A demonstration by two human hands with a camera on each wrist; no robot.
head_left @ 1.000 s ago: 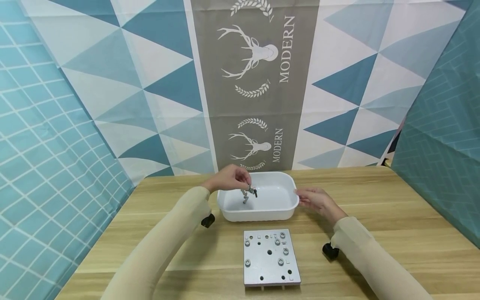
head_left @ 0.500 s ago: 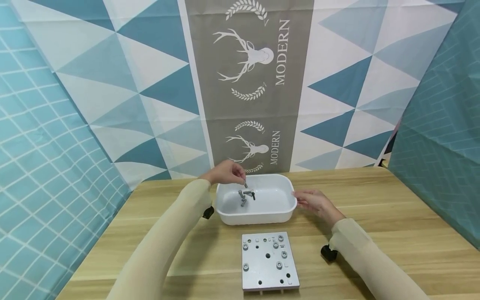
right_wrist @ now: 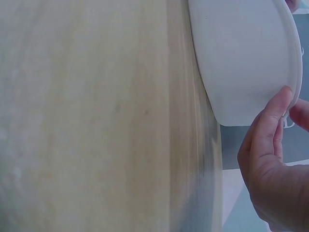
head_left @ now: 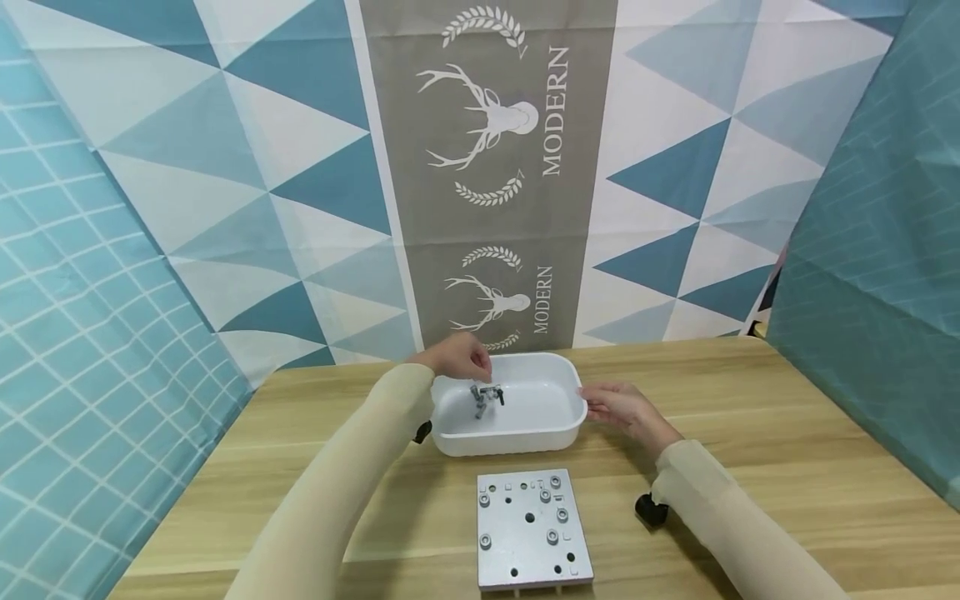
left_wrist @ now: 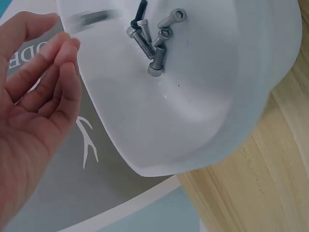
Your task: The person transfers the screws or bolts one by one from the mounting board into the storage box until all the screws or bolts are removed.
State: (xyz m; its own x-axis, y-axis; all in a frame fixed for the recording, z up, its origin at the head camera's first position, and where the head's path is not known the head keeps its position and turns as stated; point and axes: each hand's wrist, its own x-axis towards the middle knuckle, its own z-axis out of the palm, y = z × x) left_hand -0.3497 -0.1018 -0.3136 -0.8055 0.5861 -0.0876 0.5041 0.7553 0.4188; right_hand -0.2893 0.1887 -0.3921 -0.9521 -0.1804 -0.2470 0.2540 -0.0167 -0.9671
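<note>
A white plastic basin [head_left: 517, 442] stands on the table. My left hand [head_left: 459, 357] hovers over its far left rim, thumb and fingertips apart with nothing between them. Just off those fingertips, a blurred metal screw [left_wrist: 95, 18] is in mid-air in the left wrist view. Several socket-head screws [left_wrist: 157, 62] lie heaped on the basin floor, together with a thin black screw [left_wrist: 141, 10]. My right hand [head_left: 622, 408] pinches the basin's right rim, as the right wrist view [right_wrist: 270, 159] also shows, fingers outside and thumb at the edge.
In front of the basin lies a silver metal plate [head_left: 517, 554] with holes and several socket-head screws standing in it. Patterned cloth [head_left: 480, 208] hangs behind the wooden table [head_left: 750, 417]. A black wrist device [head_left: 651, 510] sits under the right sleeve.
A screw at my left fingertips half a second ago has been let go over the basin. The right hand keeps its hold on the rim. The head view has shifted slightly.
</note>
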